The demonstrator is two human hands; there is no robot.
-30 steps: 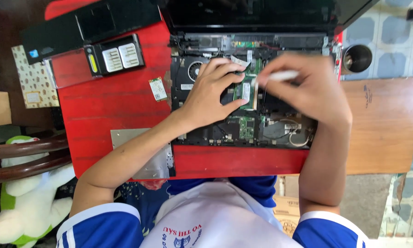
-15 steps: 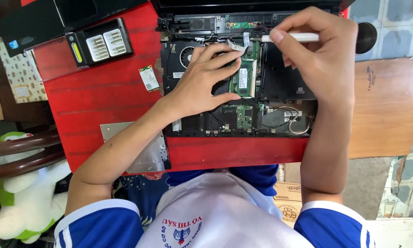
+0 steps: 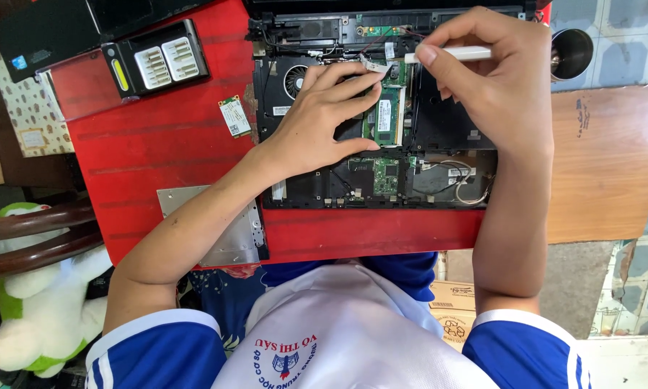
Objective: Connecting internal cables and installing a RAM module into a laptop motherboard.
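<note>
Centrally, an opened laptop (image 3: 381, 115) is being worked on at the far edge of the red surface (image 3: 158, 144). The left hand (image 3: 324, 122) is being spread flat over its innards, fingers (image 3: 352, 79) released and touching the green memory module (image 3: 386, 115) just beside them. A white pen-like tool (image 3: 457, 53) is being pinched in the clenched fingers of the right hand (image 3: 489, 79), above the laptop's far edge. A small green card (image 3: 234, 117) is lying near the laptop's left side.
</note>
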